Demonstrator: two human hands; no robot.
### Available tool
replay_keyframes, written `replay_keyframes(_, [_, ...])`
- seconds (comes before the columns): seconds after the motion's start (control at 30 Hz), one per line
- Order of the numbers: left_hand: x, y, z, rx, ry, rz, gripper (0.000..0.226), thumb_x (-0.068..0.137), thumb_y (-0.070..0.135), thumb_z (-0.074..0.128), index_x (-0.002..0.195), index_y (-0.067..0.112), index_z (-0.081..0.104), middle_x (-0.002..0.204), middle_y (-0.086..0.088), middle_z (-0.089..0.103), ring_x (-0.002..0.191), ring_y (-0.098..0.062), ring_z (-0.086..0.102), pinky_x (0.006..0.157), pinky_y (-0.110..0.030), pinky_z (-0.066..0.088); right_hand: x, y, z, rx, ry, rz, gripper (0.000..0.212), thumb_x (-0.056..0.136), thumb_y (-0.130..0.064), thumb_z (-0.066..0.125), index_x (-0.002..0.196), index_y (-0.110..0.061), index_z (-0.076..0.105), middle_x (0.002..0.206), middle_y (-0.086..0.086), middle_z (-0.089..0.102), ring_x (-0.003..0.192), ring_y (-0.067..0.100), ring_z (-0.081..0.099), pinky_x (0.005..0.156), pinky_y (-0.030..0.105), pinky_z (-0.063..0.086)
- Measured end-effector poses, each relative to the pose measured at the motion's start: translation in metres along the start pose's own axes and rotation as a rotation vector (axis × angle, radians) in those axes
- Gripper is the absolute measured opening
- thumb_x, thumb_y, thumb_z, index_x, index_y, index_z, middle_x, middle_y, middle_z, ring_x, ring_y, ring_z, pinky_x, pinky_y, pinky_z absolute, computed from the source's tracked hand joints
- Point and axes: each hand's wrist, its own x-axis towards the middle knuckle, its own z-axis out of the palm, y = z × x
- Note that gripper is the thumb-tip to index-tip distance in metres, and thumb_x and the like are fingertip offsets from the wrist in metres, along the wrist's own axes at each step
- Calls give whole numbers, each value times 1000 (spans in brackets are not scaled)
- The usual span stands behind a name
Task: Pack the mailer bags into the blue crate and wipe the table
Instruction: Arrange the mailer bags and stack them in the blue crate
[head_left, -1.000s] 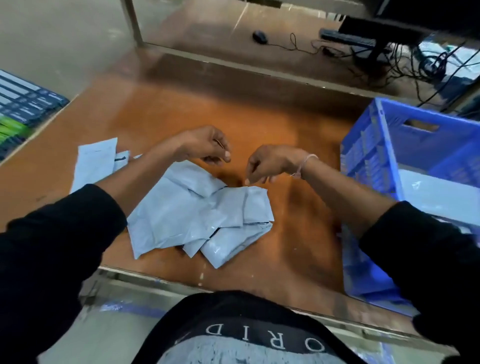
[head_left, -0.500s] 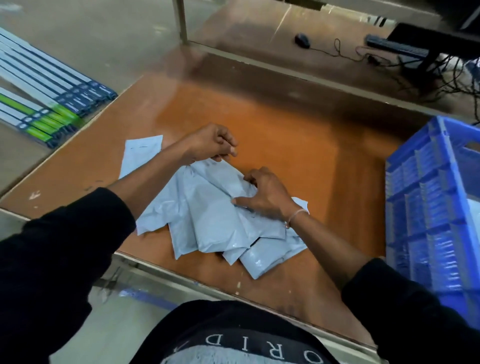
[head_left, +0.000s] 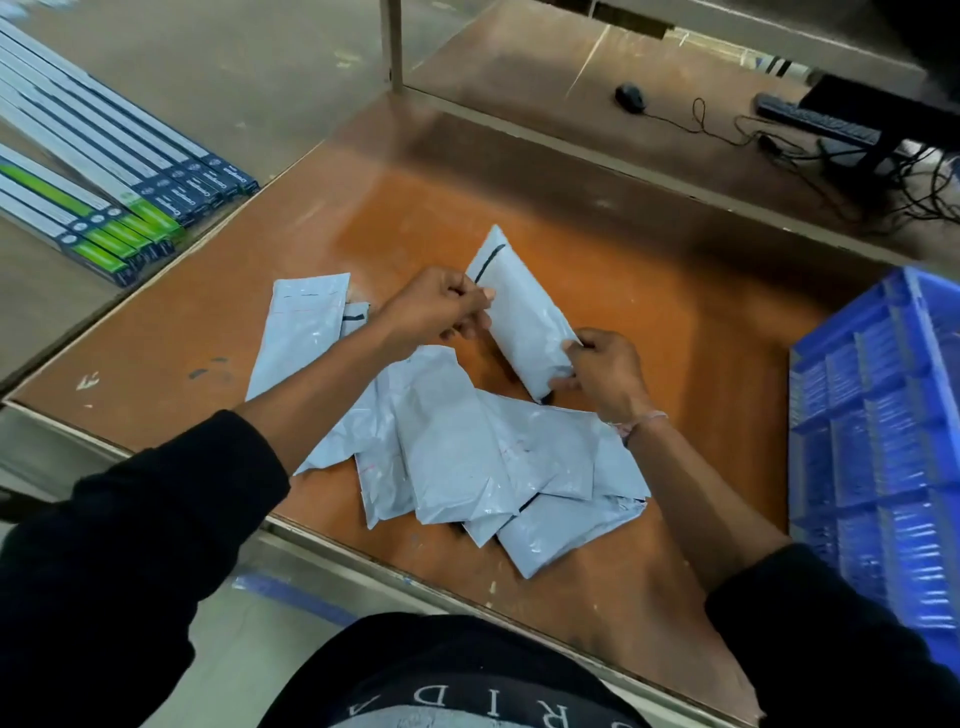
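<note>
- While both hands are lifting one mailer bag (head_left: 524, 317) clear of the pile, its long axis is running diagonally, from the far-left corner down toward the near right.
- Left hand (head_left: 436, 312) is pinching the bag's left edge near its upper end, fingers closed on the plastic beside the dark seal strip.
- Just below that grip, the remaining mailer bags (head_left: 467, 452) are lying overlapped on the surface (head_left: 649, 291), with one more flat bag (head_left: 306, 322) sitting left of the left wrist.
- Right hand (head_left: 602, 369) is gripping the bag's lower end, fingers curled and clamped around it.
- Well to the right of that grip, the blue crate (head_left: 878, 441) is standing on the surface's edge, so the right hand is the nearer one.
- Judging from this, the coming move is calling for a rightward carry led by the right hand, with the bag's lower end entering the crate first.
</note>
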Motion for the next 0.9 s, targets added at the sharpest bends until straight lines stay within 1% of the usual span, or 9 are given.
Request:
replay_keyframes(0.2, [2,-6,12,-70,18,-205,42,89,47,77,85,7,66,87,-13,73,73,-19,68,56,-24,54,-1,-6,-4,439,-122,177,12,101,-4,57,104,1,68,109,21,70,70,24,73,55,25,60])
replay_keyframes(0.3, [1,-2,16,-393,-5,-189,40,91,27,78,125,9,66,119,-5,74,102,-20,72,61,-25,60,-2,-6,1,467,-163,216,19,98,-3,60,112,8,65,109,23,69,67,25,73,53,25,59])
replay_keyframes(0.37, [3,0,15,-417,44,-157,44,91,17,77,131,6,63,123,-7,72,106,-23,71,57,-26,59,-4,-6,3,391,-145,212,21,96,-7,65,111,8,66,100,20,71,63,23,72,51,25,58])
replay_keyframes(0.43, [7,0,10,-388,100,-137,37,92,16,76,125,4,66,118,-8,74,105,-27,73,58,-30,59,-8,-7,5,271,-133,191,17,95,-14,68,102,2,68,91,19,73,62,22,71,50,25,58])
replay_keyframes(0.53, [13,0,-8,-371,237,-112,28,96,20,73,118,6,67,118,-7,74,104,-24,73,71,-34,62,-17,-8,14,72,-144,123,22,97,-22,67,93,0,67,85,22,72,56,18,65,47,24,52])
replay_keyframes(0.63, [17,-3,-29,-372,340,-83,29,96,25,72,120,9,65,120,-7,73,106,-26,72,90,-47,61,-34,-11,31,-111,-285,86,42,90,-37,74,95,4,68,81,17,72,57,16,63,49,26,52])
replay_keyframes(0.73, [14,-8,-42,-343,371,-85,39,95,31,73,126,10,63,120,-6,72,106,-26,72,91,-51,60,-47,-9,53,-376,-362,0,55,73,-54,84,98,-8,69,80,2,72,64,13,63,55,25,49])
replay_keyframes(0.83, [11,-14,-45,-332,352,-50,42,96,33,71,131,11,62,121,-4,73,107,-24,72,90,-49,61,-50,-8,72,-499,-337,-59,57,67,-50,90,104,-14,67,94,-7,67,81,9,63,60,23,48])
replay_keyframes(0.9, [9,-16,-44,-343,329,-28,40,98,33,69,132,12,63,121,-3,73,107,-22,72,91,-47,61,-46,-4,78,-402,-324,13,49,67,-36,92,99,-7,70,91,0,69,74,12,62,58,24,49])
